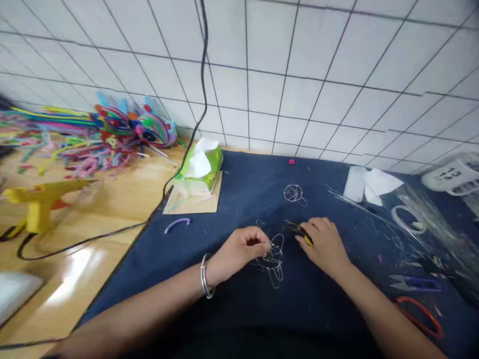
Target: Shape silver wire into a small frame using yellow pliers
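Observation:
My left hand (241, 252) pinches a small frame of bent wire (276, 258) between thumb and fingertips. Thin loops of the wire stick out around it, above the dark blue cloth (232, 189). Just to the right, my right hand (324, 244) is closed around pliers (305, 234) with yellow-and-black handles; their jaws point left, toward the wire frame but apart from it. Beyond both hands lies a round wire ring (293, 193) with a loose loop at its side. The palm side of each hand is hidden.
Left of the cloth are a yellow glue gun (41, 199), a tissue pack (204, 162) and colourful fuzzy stems (86, 149). A purple curved piece (177, 224) lies nearby. At right are straight wires (426, 214), a wire coil (408, 219), purple snips (415, 283) and a white basket (452, 175).

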The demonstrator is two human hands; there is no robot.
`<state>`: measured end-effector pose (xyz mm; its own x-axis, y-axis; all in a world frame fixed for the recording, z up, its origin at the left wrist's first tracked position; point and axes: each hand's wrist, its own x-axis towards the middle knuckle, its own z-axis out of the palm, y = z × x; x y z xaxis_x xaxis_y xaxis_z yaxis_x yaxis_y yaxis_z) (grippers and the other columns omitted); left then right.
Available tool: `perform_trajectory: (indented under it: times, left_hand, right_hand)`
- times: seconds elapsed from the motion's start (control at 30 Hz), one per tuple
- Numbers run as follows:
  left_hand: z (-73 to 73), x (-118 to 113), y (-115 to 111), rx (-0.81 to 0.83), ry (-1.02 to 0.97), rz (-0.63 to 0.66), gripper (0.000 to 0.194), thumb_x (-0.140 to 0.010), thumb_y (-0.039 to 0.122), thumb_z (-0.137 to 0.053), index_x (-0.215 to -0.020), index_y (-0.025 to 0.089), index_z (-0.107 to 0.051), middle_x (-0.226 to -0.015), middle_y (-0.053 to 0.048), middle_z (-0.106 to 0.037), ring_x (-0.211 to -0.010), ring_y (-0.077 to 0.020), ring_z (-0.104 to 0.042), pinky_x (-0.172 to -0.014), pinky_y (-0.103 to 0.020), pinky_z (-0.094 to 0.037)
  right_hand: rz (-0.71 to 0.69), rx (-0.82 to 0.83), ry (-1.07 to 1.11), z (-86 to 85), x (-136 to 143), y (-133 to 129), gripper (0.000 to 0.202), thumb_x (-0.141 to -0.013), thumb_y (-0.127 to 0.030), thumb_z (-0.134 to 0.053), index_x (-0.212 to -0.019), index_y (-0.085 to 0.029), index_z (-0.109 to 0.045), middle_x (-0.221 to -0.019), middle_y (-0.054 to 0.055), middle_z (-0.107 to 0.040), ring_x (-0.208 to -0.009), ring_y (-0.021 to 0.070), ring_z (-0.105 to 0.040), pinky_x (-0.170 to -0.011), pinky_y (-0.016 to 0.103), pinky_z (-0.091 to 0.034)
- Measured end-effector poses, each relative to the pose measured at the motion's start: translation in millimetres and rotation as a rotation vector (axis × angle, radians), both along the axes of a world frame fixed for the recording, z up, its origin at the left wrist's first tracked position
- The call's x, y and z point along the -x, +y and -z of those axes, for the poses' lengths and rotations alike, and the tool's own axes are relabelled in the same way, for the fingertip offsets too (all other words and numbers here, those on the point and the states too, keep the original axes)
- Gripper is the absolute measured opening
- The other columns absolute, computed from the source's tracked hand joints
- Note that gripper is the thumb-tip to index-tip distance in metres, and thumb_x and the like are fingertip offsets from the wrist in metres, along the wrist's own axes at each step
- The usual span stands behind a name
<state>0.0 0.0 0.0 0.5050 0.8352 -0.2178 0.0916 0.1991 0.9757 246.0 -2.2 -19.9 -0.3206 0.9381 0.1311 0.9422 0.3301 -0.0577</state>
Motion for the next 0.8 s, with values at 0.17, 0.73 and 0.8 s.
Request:
perform_trajectory:
  times: [0.17,0.73,0.8]
  left_hand:
    - [-1.2,0,-1,0.002,-0.062,0.007,0.014,-0.08,0.025,-0.058,-0.079,0.012,-0.057,-0.072,-0.001,-0.057,-0.067,-0.0099,-0.051,-0.065,-0.024,-0.04]
    - [0.2,-1,-2,-0.016,-0.081,-0.033,0.01,-0.077,0.022,-0.06,-0.08,0.013,-0.057,-0.07,0.001,-0.051,-0.062,-0.008,-0.044,-0.058,-0.022,-0.035]
    - [0.5,-1,-2,-0.015,-0.082,-0.035,0.01,-0.077,0.022,-0.06,-0.08,0.013,-0.057,-0.072,0.001,-0.052,-0.063,-0.0081,-0.044,-0.059,-0.022,-0.036]
  right_hand:
    - [-0.023,0.011,-0.01,-5.0,5,-4,0.024,-0.08,-0.032,-0.053,-0.101,-0.021,-0.055,-0.097,0.008,-0.051,-0.09,0.0228,-0.045,-0.075,0.036,-0.035]
    - [-0.163,-0.223,0.295,-24.3,9,-17,0.024,-0.076,-0.024,-0.058,-0.099,-0.019,-0.056,-0.09,0.006,-0.054,-0.085,0.0192,-0.049,-0.078,0.036,-0.04]
    - [-0.158,-0.267,0.303,-26.6,9,-18,0.025,-0.075,-0.023,-0.06,-0.1,-0.019,-0.056,-0.091,0.007,-0.054,-0.086,0.0197,-0.049,-0.079,0.037,-0.04]
